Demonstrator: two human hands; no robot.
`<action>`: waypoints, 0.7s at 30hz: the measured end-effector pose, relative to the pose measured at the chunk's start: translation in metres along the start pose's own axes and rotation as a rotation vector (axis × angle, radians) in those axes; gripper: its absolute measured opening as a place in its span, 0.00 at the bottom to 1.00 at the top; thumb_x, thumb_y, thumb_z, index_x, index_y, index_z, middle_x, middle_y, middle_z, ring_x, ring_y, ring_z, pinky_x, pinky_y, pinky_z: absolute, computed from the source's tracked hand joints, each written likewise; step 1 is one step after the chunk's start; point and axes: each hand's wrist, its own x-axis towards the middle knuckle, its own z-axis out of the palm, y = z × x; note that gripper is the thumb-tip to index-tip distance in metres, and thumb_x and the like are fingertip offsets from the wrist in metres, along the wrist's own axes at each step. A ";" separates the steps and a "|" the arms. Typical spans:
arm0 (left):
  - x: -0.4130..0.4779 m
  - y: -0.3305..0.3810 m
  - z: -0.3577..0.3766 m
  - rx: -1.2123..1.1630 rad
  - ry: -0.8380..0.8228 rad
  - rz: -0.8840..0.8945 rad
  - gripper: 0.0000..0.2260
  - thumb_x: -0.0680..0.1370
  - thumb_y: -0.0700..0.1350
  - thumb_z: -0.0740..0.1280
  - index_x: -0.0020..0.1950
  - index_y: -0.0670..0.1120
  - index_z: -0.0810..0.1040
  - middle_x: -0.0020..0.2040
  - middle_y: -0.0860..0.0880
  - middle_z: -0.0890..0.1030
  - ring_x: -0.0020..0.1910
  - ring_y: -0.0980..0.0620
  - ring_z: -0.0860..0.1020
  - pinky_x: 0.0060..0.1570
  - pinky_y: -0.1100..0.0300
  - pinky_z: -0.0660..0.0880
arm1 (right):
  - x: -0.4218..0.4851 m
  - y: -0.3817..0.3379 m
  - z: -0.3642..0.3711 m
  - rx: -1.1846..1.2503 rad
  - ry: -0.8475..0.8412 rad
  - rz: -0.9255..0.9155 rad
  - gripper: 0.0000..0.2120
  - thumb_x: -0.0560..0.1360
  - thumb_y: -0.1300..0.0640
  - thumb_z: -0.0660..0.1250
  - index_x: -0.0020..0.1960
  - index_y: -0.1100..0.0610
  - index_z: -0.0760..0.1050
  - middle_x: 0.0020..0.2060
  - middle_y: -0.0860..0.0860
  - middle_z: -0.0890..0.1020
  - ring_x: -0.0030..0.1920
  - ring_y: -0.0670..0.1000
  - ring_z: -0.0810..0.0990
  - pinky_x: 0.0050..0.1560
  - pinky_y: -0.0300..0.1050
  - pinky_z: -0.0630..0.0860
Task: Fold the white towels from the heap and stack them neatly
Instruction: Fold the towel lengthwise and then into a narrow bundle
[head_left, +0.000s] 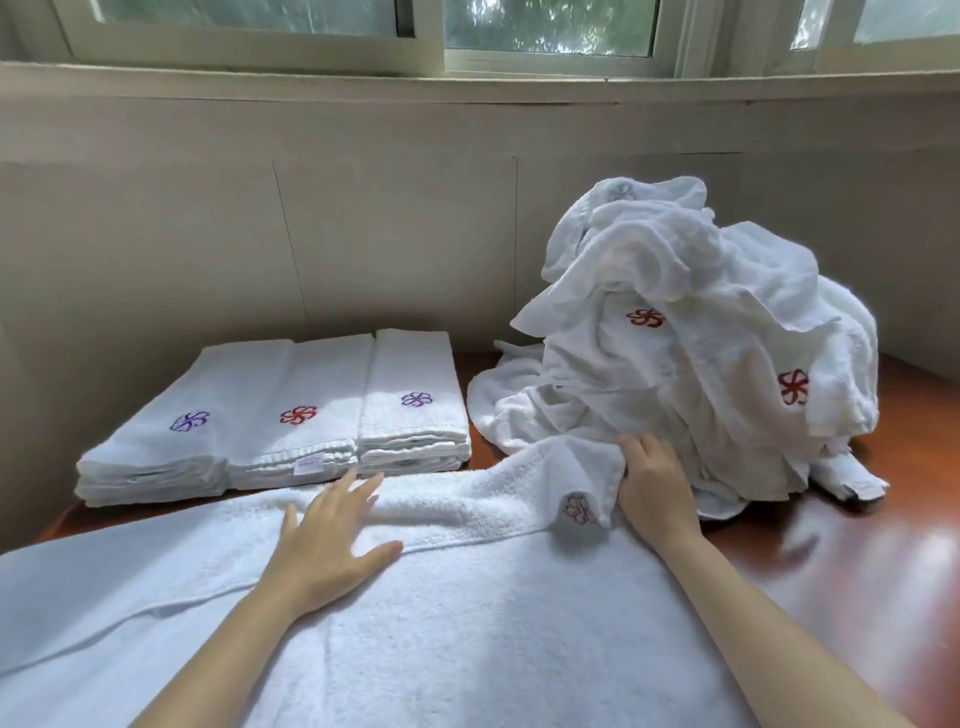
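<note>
While the head view shows one towel (467, 623) spread across the counter (857, 561) under both forearms, the step in hand looks like the smoothing that comes before a first fold. The left hand (332, 540) lies flat on the cloth near its far hem, fingers straight and spread, pressing down. The right hand (657, 483), well apart from it, has its fingers curled into the towel's bunched far corner, where a rolled lip shows a pale flower emblem (576, 506).

Just beyond the right hand, touching that corner, rises the heap (701, 338) of unfolded towels. Beyond the left hand sit the folded stacks (280, 415), three side by side, flat and square-edged.

The next move probably calls for drawing the crumpled corner clear of the heap and pulling it taut, so that the hem runs straight before the edges are brought together.

The cloth is thick looped terry, soft and limp, with a flatter woven band along the hem. It should drape and wrinkle rather than hold a crease. The counter is glossy reddish wood, likely slick under the fabric.
</note>
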 end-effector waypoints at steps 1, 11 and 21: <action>-0.007 -0.001 0.000 -0.037 0.049 0.047 0.37 0.70 0.72 0.55 0.75 0.60 0.57 0.77 0.55 0.55 0.75 0.52 0.57 0.71 0.42 0.57 | -0.003 0.002 -0.002 0.058 0.047 0.022 0.11 0.66 0.77 0.68 0.47 0.68 0.78 0.39 0.64 0.79 0.41 0.65 0.76 0.42 0.57 0.75; -0.033 0.013 -0.001 -0.055 0.235 0.198 0.07 0.73 0.40 0.69 0.45 0.50 0.74 0.38 0.57 0.72 0.37 0.55 0.72 0.34 0.66 0.65 | -0.015 -0.020 -0.020 0.455 -0.287 0.753 0.17 0.76 0.51 0.63 0.59 0.60 0.66 0.47 0.55 0.76 0.51 0.56 0.76 0.46 0.46 0.67; -0.043 0.017 -0.001 0.155 0.427 0.408 0.13 0.74 0.44 0.54 0.37 0.43 0.75 0.33 0.50 0.74 0.29 0.50 0.73 0.24 0.59 0.72 | -0.007 -0.038 -0.020 0.261 -0.652 0.682 0.32 0.70 0.60 0.65 0.73 0.64 0.62 0.48 0.59 0.82 0.49 0.58 0.79 0.50 0.49 0.75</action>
